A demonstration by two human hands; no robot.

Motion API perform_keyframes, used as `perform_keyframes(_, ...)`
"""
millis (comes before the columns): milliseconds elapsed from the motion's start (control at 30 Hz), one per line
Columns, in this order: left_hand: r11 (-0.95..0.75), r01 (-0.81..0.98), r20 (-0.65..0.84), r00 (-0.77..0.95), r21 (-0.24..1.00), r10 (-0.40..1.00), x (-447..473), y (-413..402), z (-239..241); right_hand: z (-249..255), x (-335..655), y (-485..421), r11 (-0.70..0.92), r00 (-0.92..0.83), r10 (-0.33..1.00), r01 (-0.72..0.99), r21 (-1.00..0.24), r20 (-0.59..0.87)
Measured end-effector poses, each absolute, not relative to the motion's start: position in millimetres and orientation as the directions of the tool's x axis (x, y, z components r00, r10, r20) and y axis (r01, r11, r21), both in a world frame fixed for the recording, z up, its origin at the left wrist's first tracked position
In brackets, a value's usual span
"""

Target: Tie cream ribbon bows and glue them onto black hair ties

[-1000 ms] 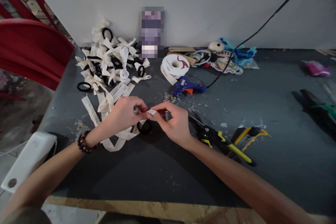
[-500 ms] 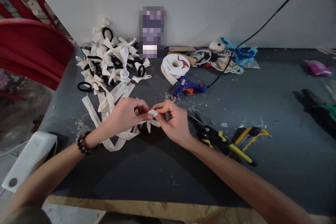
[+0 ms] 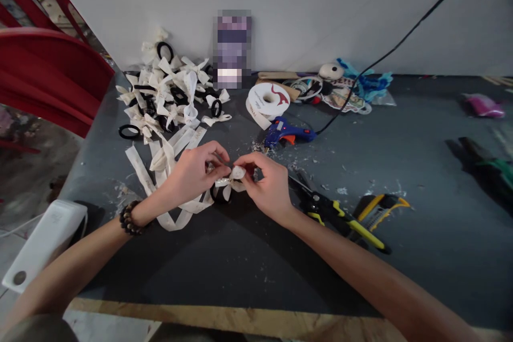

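Observation:
A cream ribbon bow (image 3: 238, 173) with a black hair tie (image 3: 221, 194) beneath it is near the front middle of the table. My right hand (image 3: 267, 184) pinches the bow's upper loop between thumb and fingers. Close by on the left, my left hand (image 3: 197, 172) has curled fingers, with a small gap between the thumb and index tips. Its thumb is right beside the ribbon; whether they touch is hard to see. Loose cream ribbon strips (image 3: 176, 220) lie under and around my left wrist.
A pile of finished bows on hair ties (image 3: 168, 91) lies at the back left. Behind my hands are a ribbon spool (image 3: 260, 100) and a blue glue gun (image 3: 288, 132). Yellow-handled pliers (image 3: 340, 216) and a yellow cutter (image 3: 377, 208) lie right. A white power strip (image 3: 48, 240) is left.
My left fingertips have parted and drawn slightly back from the ribbon. The loop now shows more fully in my right hand, and more of the bow and hair tie is visible.

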State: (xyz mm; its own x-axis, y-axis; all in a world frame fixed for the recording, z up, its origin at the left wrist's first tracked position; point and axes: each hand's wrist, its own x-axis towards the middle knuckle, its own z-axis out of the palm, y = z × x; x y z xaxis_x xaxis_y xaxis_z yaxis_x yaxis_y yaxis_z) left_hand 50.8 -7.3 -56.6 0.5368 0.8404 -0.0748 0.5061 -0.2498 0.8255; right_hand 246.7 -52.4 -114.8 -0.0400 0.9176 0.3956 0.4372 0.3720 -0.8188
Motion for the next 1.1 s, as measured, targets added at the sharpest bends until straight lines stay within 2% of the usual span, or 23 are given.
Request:
perform_keyframes(133,-0.243,0.510,-0.107,0.563,0.825,0.819,50.5,-6.5,-56.8,-113.3,245.0,-52.6,0.397,-0.032,0.905,0.421,-0.816,0.423)
perform_keyframes(300,-0.163,0.472,-0.167,0.581,0.866,0.797,49.2,-2.7,-53.7,-111.2,244.0,-52.6,0.355,-0.054,0.931,0.356,-0.865,0.360)
perform_keyframes(400,-0.071,0.408,-0.226,0.632,0.910,0.741,46.4,1.0,-52.5,-113.1,245.5,-52.5,0.318,-0.062,0.947,0.296,-0.901,0.314)
perform_keyframes(567,0.111,0.268,-0.274,0.710,0.957,0.649,42.2,5.6,-55.7,-116.6,247.4,-52.0,0.333,-0.087,0.943,0.257,-0.907,0.322)
perform_keyframes(633,0.076,0.303,-0.277,0.701,0.950,0.657,41.6,6.1,-55.4,-116.1,247.2,-52.0,0.323,-0.075,0.946,0.268,-0.907,0.315)
perform_keyframes(700,-0.034,0.377,-0.248,0.671,0.926,0.698,42.0,5.5,-53.3,-114.6,246.5,-52.3,0.297,-0.053,0.954,0.282,-0.912,0.294)
perform_keyframes(800,-0.209,0.438,-0.126,0.621,0.874,0.774,43.6,2.9,-49.7,-111.1,244.9,-53.5,0.244,-0.006,0.967,0.296,-0.923,0.254)
perform_keyframes(867,-0.268,0.435,-0.055,0.600,0.860,0.798,45.0,0.4,-49.2,-109.0,243.9,-54.1,0.230,0.005,0.970,0.296,-0.927,0.242)
perform_keyframes(967,-0.273,0.426,-0.024,0.572,0.862,0.820,46.8,-3.7,-50.5,-108.5,243.4,-53.5,0.211,0.007,0.975,0.280,-0.937,0.222)
perform_keyframes(1100,-0.158,0.426,-0.086,0.500,0.891,0.862,48.7,-7.9,-50.6,-110.8,244.7,-51.7,0.158,0.020,0.985,0.264,-0.951,0.169)
